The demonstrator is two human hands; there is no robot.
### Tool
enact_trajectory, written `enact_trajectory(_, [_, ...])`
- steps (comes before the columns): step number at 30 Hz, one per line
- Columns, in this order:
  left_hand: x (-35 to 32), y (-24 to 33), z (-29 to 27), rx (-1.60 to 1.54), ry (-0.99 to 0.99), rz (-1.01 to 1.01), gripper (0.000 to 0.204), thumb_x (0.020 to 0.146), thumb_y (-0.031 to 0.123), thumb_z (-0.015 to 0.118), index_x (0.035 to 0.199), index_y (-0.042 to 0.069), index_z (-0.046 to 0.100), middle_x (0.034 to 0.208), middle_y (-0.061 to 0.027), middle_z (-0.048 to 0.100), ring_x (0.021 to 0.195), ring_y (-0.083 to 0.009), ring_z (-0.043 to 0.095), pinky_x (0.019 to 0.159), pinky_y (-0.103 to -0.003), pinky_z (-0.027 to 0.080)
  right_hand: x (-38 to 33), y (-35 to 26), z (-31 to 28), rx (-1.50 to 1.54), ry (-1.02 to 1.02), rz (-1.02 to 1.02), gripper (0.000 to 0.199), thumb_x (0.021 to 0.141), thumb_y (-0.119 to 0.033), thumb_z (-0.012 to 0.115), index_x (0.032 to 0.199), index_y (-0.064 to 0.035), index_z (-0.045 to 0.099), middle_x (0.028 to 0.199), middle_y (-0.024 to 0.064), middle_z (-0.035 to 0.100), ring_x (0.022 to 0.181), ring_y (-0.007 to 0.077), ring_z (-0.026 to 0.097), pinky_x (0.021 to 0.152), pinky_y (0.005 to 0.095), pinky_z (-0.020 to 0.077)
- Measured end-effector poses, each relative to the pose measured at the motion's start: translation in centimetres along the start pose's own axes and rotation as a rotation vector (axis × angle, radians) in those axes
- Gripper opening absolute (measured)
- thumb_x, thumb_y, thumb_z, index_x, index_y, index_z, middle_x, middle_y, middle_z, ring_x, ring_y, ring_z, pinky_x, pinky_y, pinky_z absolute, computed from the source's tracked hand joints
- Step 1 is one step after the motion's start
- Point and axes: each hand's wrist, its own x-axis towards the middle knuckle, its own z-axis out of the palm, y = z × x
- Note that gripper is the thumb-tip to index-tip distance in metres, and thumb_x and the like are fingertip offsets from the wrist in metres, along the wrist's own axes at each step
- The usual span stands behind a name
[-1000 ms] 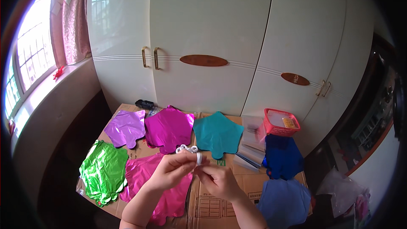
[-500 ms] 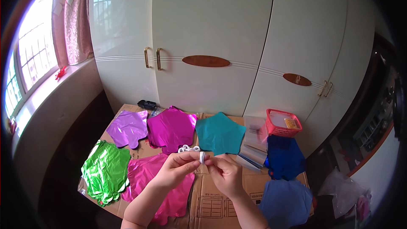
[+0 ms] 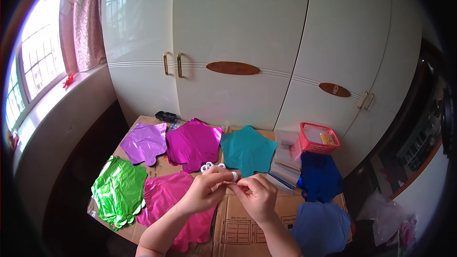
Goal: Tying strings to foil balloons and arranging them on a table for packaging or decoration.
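My left hand (image 3: 205, 194) is closed round a small white roll (image 3: 234, 176), probably of ribbon or tape, whose round end shows at its fingertips. Right beside it, my right hand (image 3: 257, 197) is pinched, its thumb and forefinger meeting the left fingertips. Whatever that pinch holds is too small to make out. Just beyond my hands lie several more white rolls (image 3: 204, 167). Under my left forearm is a pink foil star-shaped sheet (image 3: 164, 195), likely a flat balloon. A teal foil star (image 3: 248, 148) lies beyond my right hand.
Purple (image 3: 144, 142), magenta (image 3: 194, 143), green (image 3: 118, 190), dark blue (image 3: 321, 176) and pale blue (image 3: 321, 228) foil pieces lie on the cardboard (image 3: 233, 209). A red basket (image 3: 318, 138) stands at the back right, near clear packets (image 3: 286, 162). White cupboard doors (image 3: 228, 97) rise behind.
The white roll has tilted and moved slightly right, so its round end now shows. My left fingers have curled inward, and both hands' fingertips have come together.
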Motion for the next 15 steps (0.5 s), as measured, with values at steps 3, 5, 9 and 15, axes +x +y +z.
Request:
enact_trajectory(3, [0.0,0.8,-0.2,0.155,-0.093,-0.120,0.019,0.078,0.003,0.062,0.097,0.001,0.063,0.090,-0.0091,0.063,0.084,-0.0194,0.058,0.069,-0.029,0.048,-0.2,0.5,-0.3,0.069,-0.048,0.034,0.023,0.065,-0.015,0.079,0.067,-0.0071,0.058,0.061,0.0014,0.053,0.050,0.0128,0.054,0.044,0.0262,0.0415])
enact_trajectory(5, [0.0,0.8,-0.3,0.106,-0.145,-0.116,0.014,0.080,0.006,0.063,0.092,0.000,0.063,0.084,-0.0064,0.063,0.081,-0.0162,0.058,0.065,-0.029,0.047,-0.1,0.6,-0.8,0.191,-0.100,0.120,0.022,0.066,-0.015,0.079,0.068,-0.0061,0.058,0.061,0.0019,0.054,0.051,0.0111,0.054,0.045,0.0250,0.0417])
enact_trajectory(9, [-0.3,0.5,-0.7,-0.240,-0.212,-0.286,0.014,0.087,0.013,0.060,0.087,-0.001,0.062,0.075,-0.0019,0.062,0.075,-0.0105,0.057,0.063,-0.026,0.046,0.2,1.5,-2.0,0.404,-0.251,0.226,0.019,0.069,-0.013,0.077,0.071,-0.0042,0.061,0.064,0.0024,0.056,0.054,0.0088,0.054,0.047,0.0235,0.0418])
enact_trajectory(15, [-0.3,0.0,-0.7,-0.648,-0.256,-0.336,0.025,0.093,0.021,0.052,0.088,-0.002,0.060,0.079,-0.0029,0.061,0.074,-0.0093,0.057,0.066,-0.023,0.045,0.5,2.4,-2.3,0.499,-0.341,0.130,0.014,0.071,-0.009,0.075,0.075,-0.0036,0.063,0.067,0.0021,0.058,0.056,0.0082,0.052,0.049,0.0234,0.0416])
